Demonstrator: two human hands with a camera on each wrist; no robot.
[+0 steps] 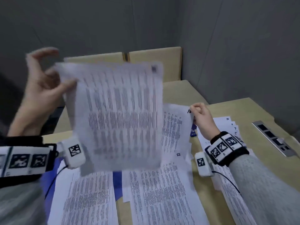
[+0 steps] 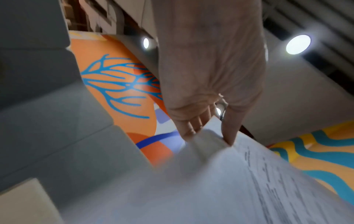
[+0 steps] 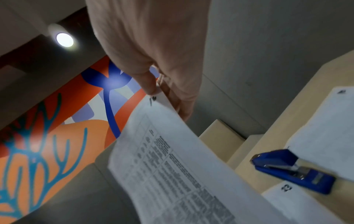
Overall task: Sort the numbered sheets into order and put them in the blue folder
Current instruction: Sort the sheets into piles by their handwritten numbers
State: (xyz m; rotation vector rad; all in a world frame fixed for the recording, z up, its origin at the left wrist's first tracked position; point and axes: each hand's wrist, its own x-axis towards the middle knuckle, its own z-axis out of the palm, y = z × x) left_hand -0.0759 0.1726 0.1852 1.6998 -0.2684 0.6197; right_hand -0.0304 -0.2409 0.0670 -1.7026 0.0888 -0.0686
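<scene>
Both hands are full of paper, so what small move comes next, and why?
Probably steady the left hand's blurred sheet to read its number: that corner is unreadable, and the right hand pinches another sheet at its numbered corner.

An office, pale wood surface (image 1: 227,101) strewn with printed numbered sheets (image 1: 164,192), blue stapler (image 3: 293,169) beside them, metal socket panel (image 1: 274,138) at 3 o'clock, grey partition walls (image 1: 97,26), colourful wall mural (image 3: 47,144)

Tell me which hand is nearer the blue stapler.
Right. The right hand pinches a raised printed sheet's corner above the blue stapler; the left hand holds another sheet at the far side.
</scene>
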